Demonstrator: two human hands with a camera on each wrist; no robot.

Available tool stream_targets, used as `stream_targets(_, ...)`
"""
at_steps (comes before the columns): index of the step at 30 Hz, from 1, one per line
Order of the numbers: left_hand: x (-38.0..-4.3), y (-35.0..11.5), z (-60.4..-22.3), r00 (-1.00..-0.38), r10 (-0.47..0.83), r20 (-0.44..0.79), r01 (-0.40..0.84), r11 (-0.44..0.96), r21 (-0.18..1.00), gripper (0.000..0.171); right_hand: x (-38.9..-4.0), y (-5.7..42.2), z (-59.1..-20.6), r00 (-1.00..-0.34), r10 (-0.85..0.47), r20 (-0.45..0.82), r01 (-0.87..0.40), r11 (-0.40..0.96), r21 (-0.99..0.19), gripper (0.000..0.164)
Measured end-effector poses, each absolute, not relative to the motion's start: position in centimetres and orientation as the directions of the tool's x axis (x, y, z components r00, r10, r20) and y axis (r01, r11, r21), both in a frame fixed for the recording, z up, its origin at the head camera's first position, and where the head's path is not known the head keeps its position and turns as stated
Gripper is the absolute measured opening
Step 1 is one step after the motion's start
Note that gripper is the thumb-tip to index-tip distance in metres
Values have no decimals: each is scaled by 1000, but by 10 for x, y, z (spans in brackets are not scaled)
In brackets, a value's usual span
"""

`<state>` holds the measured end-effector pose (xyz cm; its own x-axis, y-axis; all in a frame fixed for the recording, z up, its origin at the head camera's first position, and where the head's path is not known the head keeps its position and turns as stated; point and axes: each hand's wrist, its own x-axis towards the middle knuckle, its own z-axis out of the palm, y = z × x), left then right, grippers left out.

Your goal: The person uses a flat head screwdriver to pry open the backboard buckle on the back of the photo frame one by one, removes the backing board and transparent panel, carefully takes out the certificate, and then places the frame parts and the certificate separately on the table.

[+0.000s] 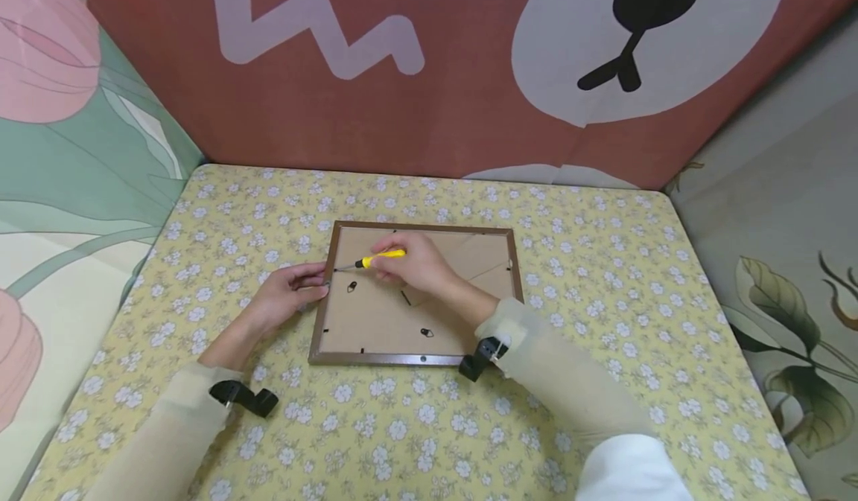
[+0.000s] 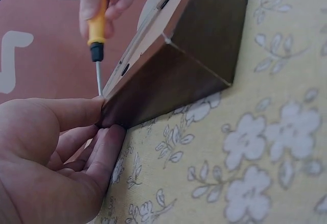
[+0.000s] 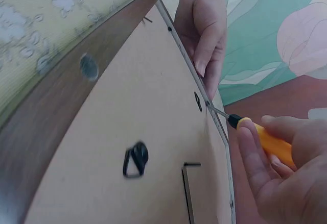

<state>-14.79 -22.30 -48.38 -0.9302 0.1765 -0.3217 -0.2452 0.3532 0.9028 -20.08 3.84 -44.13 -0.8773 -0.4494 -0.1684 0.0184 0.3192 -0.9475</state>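
Observation:
A brown picture frame (image 1: pixel 389 358) lies face down, its beige backing board (image 1: pixel 382 322) upward. My right hand (image 1: pixel 421 264) grips a small screwdriver (image 1: pixel 385 258) by its yellow handle. In the right wrist view the screwdriver's metal tip (image 3: pixel 217 111) meets the seam between the backing and the left rim, beside a small black tab. At that same left side, my left hand (image 1: pixel 284 294) holds the frame's outer edge. The left wrist view shows its thumb (image 2: pixel 84 113) on the upper edge near the tip, other fingers lower against the side.
Several dark tabs line the backing's border. Two black hanging hooks (image 1: pixel 427 332) and a fold-out stand (image 1: pixel 462 278) are on the board. A yellow floral cloth (image 1: pixel 402 426) covers the table. A red printed backdrop (image 1: pixel 456 114) rises behind it, with patterned panels at both sides.

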Motion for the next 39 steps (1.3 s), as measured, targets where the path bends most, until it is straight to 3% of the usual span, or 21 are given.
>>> stream_targets(6, -148, -222, -485, -931, 182, -316, -238, 354, 905, 55, -195, 34, -443, -909, -412, -64, -60, 282, -958, 21)
stream_targets(11, -148, -223, -485, -932, 183, -313, -234, 356, 905, 54, -190, 23, -444, -915, -393, 88, -216, 293, -931, 25)
stream_targets(16, -148, -223, -485, -929, 198, -313, -230, 355, 906, 54, -188, 12, -436, -912, -380, 151, -293, 351, -889, 22)
stream_targets(20, -149, -224, -483, -929, 202, -311, -229, 349, 909, 53, -190, -1, -425, -897, -410, 167, -364, 467, -806, 17)
stream_targets(26, -149, -224, -484, -931, 212, -298, -213, 349, 913, 52, -190, -29, -401, -855, -497, 148, -484, 663, -571, 19)
stream_targets(33, -148, -228, -482, -934, 230, -274, -182, 355, 917, 46, -181, -62, -387, -803, -591, 75, -578, 741, -342, 22)
stream_targets(36, -148, -229, -482, -935, 232, -266, -172, 360, 917, 43, -179, -68, -383, -794, -606, 52, -592, 750, -293, 22)
stream_targets(39, -149, -227, -482, -933, 237, -271, -174, 362, 916, 45, -181, -65, -382, -808, -588, 39, -567, 759, -319, 23)
